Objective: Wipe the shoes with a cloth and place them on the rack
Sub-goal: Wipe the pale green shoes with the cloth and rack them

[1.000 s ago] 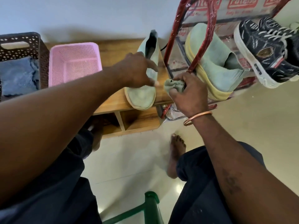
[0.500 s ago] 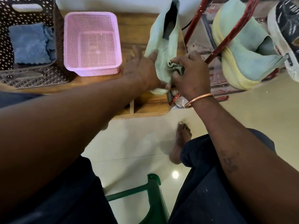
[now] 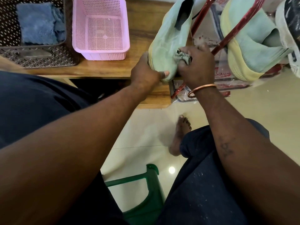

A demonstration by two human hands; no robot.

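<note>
A pale green slip-on shoe lies on the wooden bench with its toe toward me. My left hand grips the toe end from the left, thumb under the tip. My right hand holds a bunched grey-green cloth pressed against the shoe's right side near the toe. The matching green shoe with a yellow sole sits on the red-framed rack to the right. A dark patterned sneaker is at the right edge of the rack.
A pink plastic basket stands on the bench left of the shoe. Further left, a dark perforated basket holds folded blue cloths. A green plastic stool is between my knees, and my bare foot rests on the pale tiled floor.
My view has come closer and lower over the bench. My left hand has slid from the shoe's upper to its toe end, and the cloth now presses the shoe's right side.
</note>
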